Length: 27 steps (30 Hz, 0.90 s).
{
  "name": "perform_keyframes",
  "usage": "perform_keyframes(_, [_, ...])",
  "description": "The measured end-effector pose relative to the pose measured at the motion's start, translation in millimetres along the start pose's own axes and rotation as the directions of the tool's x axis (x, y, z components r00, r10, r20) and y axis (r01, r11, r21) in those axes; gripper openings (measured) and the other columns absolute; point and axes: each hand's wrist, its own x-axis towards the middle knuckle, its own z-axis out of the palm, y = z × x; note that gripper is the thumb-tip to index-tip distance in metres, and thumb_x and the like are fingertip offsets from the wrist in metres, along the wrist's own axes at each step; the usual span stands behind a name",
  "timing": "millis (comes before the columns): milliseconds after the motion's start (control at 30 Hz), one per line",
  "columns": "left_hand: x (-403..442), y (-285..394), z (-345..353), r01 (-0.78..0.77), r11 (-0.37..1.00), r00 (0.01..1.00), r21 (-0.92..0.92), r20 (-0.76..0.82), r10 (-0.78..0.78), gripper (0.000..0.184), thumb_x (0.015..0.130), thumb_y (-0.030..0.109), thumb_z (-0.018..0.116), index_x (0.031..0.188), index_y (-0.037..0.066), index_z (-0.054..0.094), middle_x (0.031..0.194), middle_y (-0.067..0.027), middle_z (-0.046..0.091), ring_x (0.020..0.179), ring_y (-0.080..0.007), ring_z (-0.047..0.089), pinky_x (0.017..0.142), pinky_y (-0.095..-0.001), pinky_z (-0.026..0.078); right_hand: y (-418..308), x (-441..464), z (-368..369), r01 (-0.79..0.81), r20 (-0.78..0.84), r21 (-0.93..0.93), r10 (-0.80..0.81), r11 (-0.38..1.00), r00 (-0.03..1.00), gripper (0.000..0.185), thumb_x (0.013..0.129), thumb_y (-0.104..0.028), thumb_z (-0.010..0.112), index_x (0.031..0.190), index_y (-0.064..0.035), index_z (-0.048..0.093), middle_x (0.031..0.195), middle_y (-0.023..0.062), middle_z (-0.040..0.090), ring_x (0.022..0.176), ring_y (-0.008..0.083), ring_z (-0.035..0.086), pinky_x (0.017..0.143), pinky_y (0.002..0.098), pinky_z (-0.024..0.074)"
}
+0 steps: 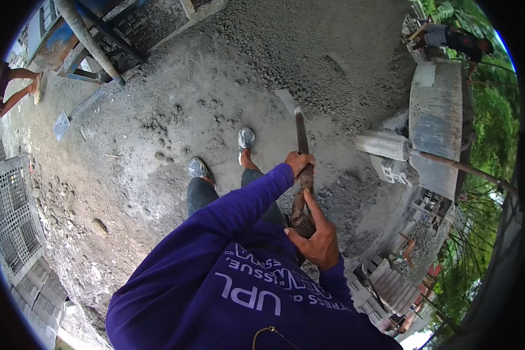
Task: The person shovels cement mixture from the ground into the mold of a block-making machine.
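A shovel [301, 137] with a brown, worn shaft slants across the middle of the view. Its pale blade [286, 101] lies flat at the edge of a grey gravelly mix [326, 64]. My left hand [300, 164] is closed around the shaft about midway, the purple sleeve reaching across from the left. Lower down, close to my body, my right hand [318, 239] grips the thick handle end, thumb and index finger stretched along it. Part of that end is hidden by the hand and shirt. Both my feet, in grey-smeared shoes [198, 168], stand left of the shovel.
A frame with metal poles [87, 38] stands top left, near another person's legs [20, 90]. Grey metal drum-like equipment [436, 125] with a long pole [466, 167] is at right, a person [455, 41] beyond it. Latticed blocks [11, 204] stack at left. Loose stones [99, 227] dot the ground.
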Motion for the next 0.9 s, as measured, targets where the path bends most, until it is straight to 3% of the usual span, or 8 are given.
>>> perform_keyframes(100, [45.9, -9.2, 51.0, 0.147, 0.972, 0.989, -0.186, -0.003, -0.15, 0.022, 0.075, 0.015, 0.065, 0.082, -0.005, 0.059, 0.071, -0.0159, 0.061, 0.055, -0.0239, 0.06, 0.053, -0.0388, 0.053, 30.3, 16.6, -29.3, -0.164, -0.04, 0.084, 0.168, 0.983, 0.985, 0.076, 0.071, -0.01, 0.07, 0.138, -0.0004, 0.036, 0.099, 0.0233, 0.064, 0.086, 0.0294, 0.067, 0.072, 0.0358, 0.0529])
perform_keyframes(200, [110.8, -18.1, 79.3, 0.185, 0.983, 0.983, -0.018, 0.004, -0.185, 0.022, 0.076, 0.012, 0.063, 0.087, -0.006, 0.057, 0.074, -0.0171, 0.062, 0.055, -0.0242, 0.059, 0.053, -0.0392, 0.053, 75.4, 38.3, -51.6, -0.205, -0.178, 0.139, 0.228, 0.969, 0.957, 0.074, 0.072, -0.007, 0.069, 0.137, 0.002, 0.036, 0.104, 0.0227, 0.063, 0.088, 0.025, 0.065, 0.074, 0.0331, 0.0517])
perform_keyframes(300, [174.7, -25.0, 85.4, 0.26, 0.954, 0.96, -0.146, -0.067, -0.272, 0.019, 0.077, 0.012, 0.061, 0.085, -0.005, 0.056, 0.071, -0.0154, 0.06, 0.054, -0.0235, 0.059, 0.052, -0.04, 0.052, 129.7, 77.2, -61.1, -0.263, -0.206, 0.162, 0.293, 0.951, 0.934, 0.074, 0.071, -0.008, 0.068, 0.138, 0.0017, 0.036, 0.103, 0.0222, 0.064, 0.086, 0.0234, 0.065, 0.073, 0.0323, 0.0518])
perform_keyframes(400, [231.5, -30.2, 60.6, 0.259, 0.944, 0.959, -0.205, -0.062, -0.277, 0.026, 0.076, 0.016, 0.06, 0.085, -0.008, 0.055, 0.07, -0.0158, 0.062, 0.056, -0.0267, 0.06, 0.052, -0.0414, 0.052, 162.7, 117.1, -65.1, -0.288, -0.159, 0.131, 0.307, 0.948, 0.938, 0.076, 0.073, -0.01, 0.066, 0.14, -0.0003, 0.03, 0.084, 0.0189, 0.066, 0.074, 0.027, 0.069, 0.063, 0.0342, 0.0539])
perform_keyframes(533, [210.6, -6.5, 43.4, 0.272, 0.949, 0.961, -0.158, 0.004, -0.275, 0.024, 0.076, 0.017, 0.058, 0.083, -0.006, 0.054, 0.069, -0.0155, 0.061, 0.055, -0.0268, 0.06, 0.052, -0.0424, 0.052, 147.2, 129.5, -73.4, -0.229, -0.064, 0.237, 0.251, 0.944, 0.966, 0.079, 0.073, -0.01, 0.066, 0.141, -0.0009, 0.029, 0.097, 0.027, 0.064, 0.081, 0.0323, 0.068, 0.066, 0.0349, 0.0539])
perform_keyframes(733, [132.7, 24.3, 97.6, 0.175, 0.969, 0.909, -0.172, -0.351, -0.226, 0.018, 0.076, 0.013, 0.057, 0.082, -0.003, 0.051, 0.066, -0.0121, 0.056, 0.052, -0.0221, 0.055, 0.048, -0.0395, 0.048, 113.5, 100.5, -134.0, -0.234, 0.006, 0.22, 0.239, 0.947, 0.971, 0.075, 0.071, -0.004, 0.066, 0.139, 0.0, 0.034, 0.098, 0.0269, 0.064, 0.085, 0.0286, 0.068, 0.069, 0.0334, 0.0541])
perform_keyframes(800, [136.6, 20.6, 104.8, 0.17, 0.967, 0.911, -0.192, -0.344, -0.228, 0.018, 0.076, 0.012, 0.057, 0.082, -0.004, 0.052, 0.066, -0.0121, 0.056, 0.053, -0.0216, 0.056, 0.049, -0.0389, 0.049, 112.0, 94.9, -140.2, -0.257, -0.013, 0.24, 0.268, 0.936, 0.963, 0.073, 0.071, -0.003, 0.066, 0.138, -0.0008, 0.037, 0.091, 0.0232, 0.066, 0.082, 0.0264, 0.069, 0.067, 0.0321, 0.0542])
perform_keyframes(900, [143.8, 20.6, 97.3, 0.205, 0.956, 0.951, -0.211, -0.188, -0.245, 0.015, 0.077, 0.013, 0.059, 0.08, -0.001, 0.055, 0.065, -0.0106, 0.057, 0.053, -0.0204, 0.056, 0.049, -0.0384, 0.049, 107.1, 100.6, -120.0, -0.058, -0.094, 0.07, 0.065, 0.996, 0.993, 0.074, 0.072, -0.004, 0.065, 0.139, -0.001, 0.036, 0.08, 0.018, 0.067, 0.073, 0.0242, 0.069, 0.062, 0.0316, 0.0535])
